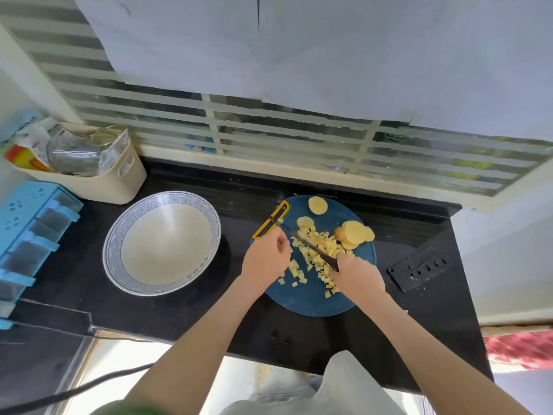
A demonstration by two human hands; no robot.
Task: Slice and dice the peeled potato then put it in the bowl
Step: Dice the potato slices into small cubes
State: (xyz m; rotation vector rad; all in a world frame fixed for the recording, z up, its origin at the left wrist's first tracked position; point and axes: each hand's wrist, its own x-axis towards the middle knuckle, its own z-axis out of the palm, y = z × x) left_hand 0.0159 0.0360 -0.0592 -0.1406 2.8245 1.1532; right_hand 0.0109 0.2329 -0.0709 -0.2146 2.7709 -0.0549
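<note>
A round dark blue cutting board [311, 301] lies on the black counter. On it sit several round potato slices [354, 233] at the back and a spread of small potato dice [314, 259] in the middle. My right hand [357, 278] grips the handle of a dark knife [314, 248], whose blade lies across the dice pointing back-left. My left hand [266, 262] is over the board's left edge with curled fingers beside the dice; what they pinch is hidden. A wide white bowl [161, 242] with a blue patterned rim stands to the left of the board, with nothing in it.
A yellow-handled peeler [270, 220] lies at the board's back-left edge. A cream basket [89, 172] of packets stands at the back left, blue drawers [27, 235] at the far left. A black perforated piece [419, 268] lies right of the board. The counter's front edge runs below my forearms.
</note>
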